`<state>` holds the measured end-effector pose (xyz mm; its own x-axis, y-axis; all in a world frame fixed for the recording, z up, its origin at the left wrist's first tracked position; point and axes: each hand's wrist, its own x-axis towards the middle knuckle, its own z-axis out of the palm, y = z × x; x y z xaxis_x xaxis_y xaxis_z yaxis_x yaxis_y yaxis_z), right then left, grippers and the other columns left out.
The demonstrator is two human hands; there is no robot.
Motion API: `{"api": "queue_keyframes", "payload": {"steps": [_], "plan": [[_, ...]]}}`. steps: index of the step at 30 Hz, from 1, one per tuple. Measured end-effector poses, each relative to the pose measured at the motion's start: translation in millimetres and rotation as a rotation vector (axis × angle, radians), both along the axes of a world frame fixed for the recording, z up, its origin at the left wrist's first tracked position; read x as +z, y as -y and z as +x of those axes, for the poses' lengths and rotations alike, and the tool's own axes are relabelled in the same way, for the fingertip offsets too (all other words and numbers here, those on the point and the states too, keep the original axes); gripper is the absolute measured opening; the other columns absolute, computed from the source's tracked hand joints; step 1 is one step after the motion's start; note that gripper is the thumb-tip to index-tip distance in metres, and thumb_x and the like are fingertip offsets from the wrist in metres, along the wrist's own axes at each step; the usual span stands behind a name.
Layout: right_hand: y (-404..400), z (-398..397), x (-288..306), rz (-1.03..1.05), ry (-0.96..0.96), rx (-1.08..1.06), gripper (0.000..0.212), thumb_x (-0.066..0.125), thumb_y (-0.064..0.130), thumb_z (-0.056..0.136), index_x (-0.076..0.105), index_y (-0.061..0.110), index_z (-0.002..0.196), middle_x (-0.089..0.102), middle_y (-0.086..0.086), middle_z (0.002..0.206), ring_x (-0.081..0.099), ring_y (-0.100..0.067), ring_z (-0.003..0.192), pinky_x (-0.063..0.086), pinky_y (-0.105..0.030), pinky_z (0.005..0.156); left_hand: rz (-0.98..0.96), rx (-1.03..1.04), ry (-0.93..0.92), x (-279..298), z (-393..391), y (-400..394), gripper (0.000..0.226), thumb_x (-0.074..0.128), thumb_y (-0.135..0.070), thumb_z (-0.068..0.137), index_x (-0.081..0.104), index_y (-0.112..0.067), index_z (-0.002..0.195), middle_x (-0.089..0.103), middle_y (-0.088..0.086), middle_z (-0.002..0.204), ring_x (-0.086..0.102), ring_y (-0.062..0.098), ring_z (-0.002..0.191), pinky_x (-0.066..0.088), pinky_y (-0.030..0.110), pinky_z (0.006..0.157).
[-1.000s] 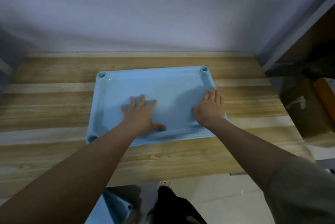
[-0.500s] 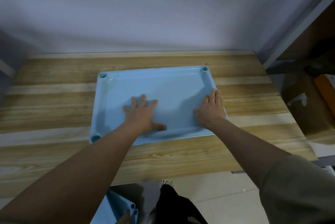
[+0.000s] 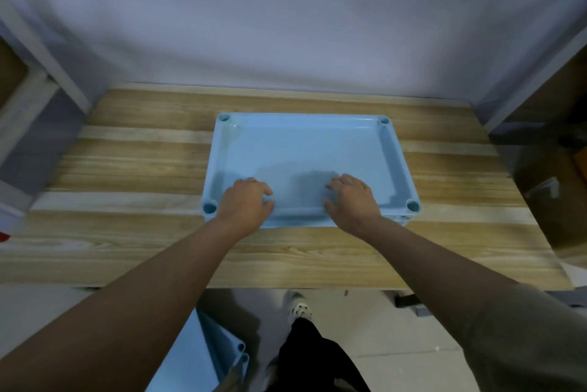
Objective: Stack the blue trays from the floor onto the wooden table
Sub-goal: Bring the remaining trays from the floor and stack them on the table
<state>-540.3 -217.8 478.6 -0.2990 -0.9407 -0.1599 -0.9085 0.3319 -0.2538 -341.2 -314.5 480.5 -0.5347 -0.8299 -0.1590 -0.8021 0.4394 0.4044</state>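
Far left at 9 o'clock, a pale frame post (image 3: 35,87) is leaning along the edge of the view, blurred. The wooden table (image 3: 133,169) is running across the middle, planks in light and darker stripes, its far edge sitting against a white wall (image 3: 286,17) at 12 o'clock.

The left hand (image 3: 246,202) is lying palm down on the near rim of the blue tray (image 3: 305,150), toward the tray's 7 o'clock corner; fingers curled loosely over the rim into the tray, not gripping anything, thumb pointing toward 3 o'clock. The tray is sitting flat on the table at centre, long side toward the person, round sockets showing at all four corners. Cannot tell if more than one tray is stacked there.

Lower down at 6 o'clock, under the table edge, more blue trays (image 3: 222,356) are standing tilted on the floor (image 3: 397,337), partly hidden by the left forearm. A black trouser leg (image 3: 314,356) and a pale perforated shoe (image 3: 298,307) are showing just beside them.

The right hand (image 3: 352,198) is resting palm down on the same near rim, toward the tray's 5 o'clock corner, fingers bent and slightly spread, clamping nothing. A grey-green sleeve (image 3: 524,337) is covering the right upper arm at 4 o'clock. Far right at 3 o'clock, dark brown boxes (image 3: 546,188) are sitting just beside the table, dim and unclear.
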Motion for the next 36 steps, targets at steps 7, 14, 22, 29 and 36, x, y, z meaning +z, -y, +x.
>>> {"api": "queue_keyframes", "payload": {"steps": [7, 14, 22, 29, 36], "plan": [[-23, 27, 8, 0.064, 0.053, 0.061, 0.041, 0.048, 0.025, 0.095, 0.050, 0.016, 0.136, 0.053, -0.005, 0.137, 0.045, -0.025, 0.127, 0.033, -0.035, 0.107, -0.019, 0.067, -0.077, -1, 40, -26, 0.029, 0.058, -0.019, 0.090, 0.069, -0.018, 0.117, 0.064, 0.006, 0.121, 0.056, 0.023, 0.114, 0.043, 0.033, 0.098], [-40, 35, 12, 0.121, 0.040, 0.111, 0.054, 0.050, 0.028, 0.096, 0.034, 0.015, 0.146, 0.039, -0.008, 0.149, 0.036, -0.027, 0.136, 0.027, -0.037, 0.114, 0.047, 0.074, -0.075, 4, 55, -50, 0.041, 0.059, -0.018, 0.093, 0.057, -0.014, 0.134, 0.042, 0.007, 0.149, 0.035, 0.020, 0.139, 0.024, 0.027, 0.112], [-80, 31, 14, 0.058, 0.117, 0.171, 0.055, 0.052, 0.026, 0.094, 0.037, 0.015, 0.146, 0.034, -0.006, 0.153, 0.031, -0.025, 0.140, 0.029, -0.038, 0.113, 0.060, 0.205, -0.113, 5, 50, -100, 0.032, 0.063, -0.012, 0.089, 0.066, -0.005, 0.121, 0.055, 0.015, 0.136, 0.050, 0.027, 0.127, 0.036, 0.030, 0.103], [-146, 32, 6, -0.028, 0.246, 0.215, 0.045, 0.051, 0.021, 0.093, 0.049, 0.018, 0.137, 0.052, -0.006, 0.137, 0.050, -0.027, 0.124, 0.043, -0.039, 0.101, 0.353, 0.564, -0.309, -13, 52, -186, 0.033, 0.063, -0.021, 0.091, 0.065, -0.006, 0.121, 0.062, 0.010, 0.125, 0.058, 0.023, 0.108, 0.041, 0.030, 0.095], [-190, 51, -25, 0.106, 0.349, 0.261, 0.036, 0.052, 0.023, 0.094, 0.056, 0.017, 0.129, 0.061, -0.005, 0.126, 0.058, -0.024, 0.111, 0.048, -0.036, 0.093, 0.573, 0.831, -0.505, -28, 89, -260, 0.009, 0.059, -0.015, 0.093, 0.063, -0.007, 0.092, 0.059, 0.013, 0.089, 0.054, 0.023, 0.082, 0.044, 0.032, 0.071]]}}
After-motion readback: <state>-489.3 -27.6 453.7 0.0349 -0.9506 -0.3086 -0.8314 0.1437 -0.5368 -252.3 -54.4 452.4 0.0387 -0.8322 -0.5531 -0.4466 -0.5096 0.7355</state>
